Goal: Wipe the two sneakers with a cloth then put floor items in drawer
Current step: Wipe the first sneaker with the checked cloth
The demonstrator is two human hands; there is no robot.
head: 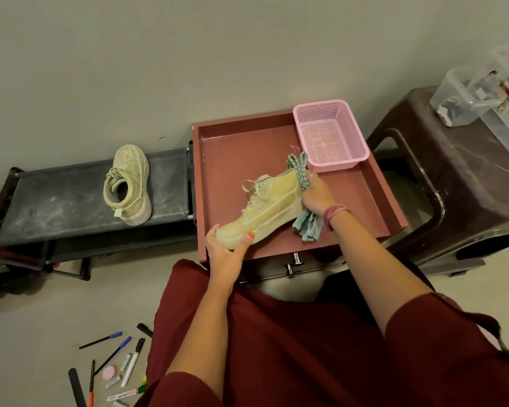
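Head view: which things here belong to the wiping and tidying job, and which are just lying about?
Job:
- sneaker, held by left hand
- cloth in right hand
- second sneaker on the rack
- pens and markers on the floor
- open drawer

Lying about:
- pink basket
- brown stool
- clear boxes

A plain grey-beige wall [188, 54] stands behind a low black rack [56, 195] and a dark brown plastic stool [459, 177]; the floor [41, 327] is pale.
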